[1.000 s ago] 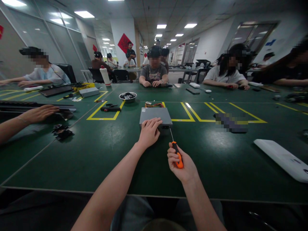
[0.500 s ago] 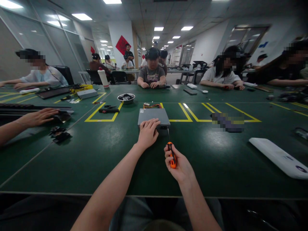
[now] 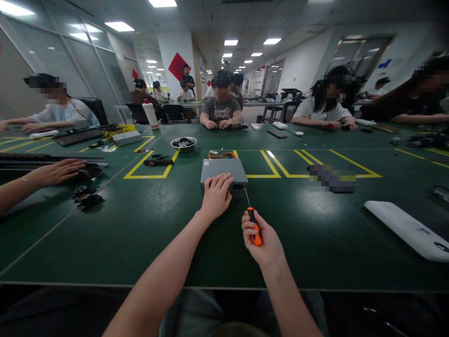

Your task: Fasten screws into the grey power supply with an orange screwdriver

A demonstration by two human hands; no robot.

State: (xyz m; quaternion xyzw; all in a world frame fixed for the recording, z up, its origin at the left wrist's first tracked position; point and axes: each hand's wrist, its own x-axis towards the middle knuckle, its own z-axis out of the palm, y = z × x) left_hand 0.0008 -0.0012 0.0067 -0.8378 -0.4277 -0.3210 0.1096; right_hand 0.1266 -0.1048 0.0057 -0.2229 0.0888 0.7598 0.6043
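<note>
The metal box (image 3: 226, 167) seems stiff and fairly heavy, best held by opposite sides. Left grip (image 3: 216, 191) lies loosely uncurled on it; right grip (image 3: 264, 239) curls firmly round the screwdriver (image 3: 255, 226).

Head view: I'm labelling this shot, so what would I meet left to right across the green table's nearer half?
Black parts → red-marked black item → grey power supply unit → orange-and-black screwdriver → pixelated dark item → long white object.

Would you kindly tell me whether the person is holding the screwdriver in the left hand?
No, the right hand holds the screwdriver, while the left hand rests on the grey metal box.
</note>
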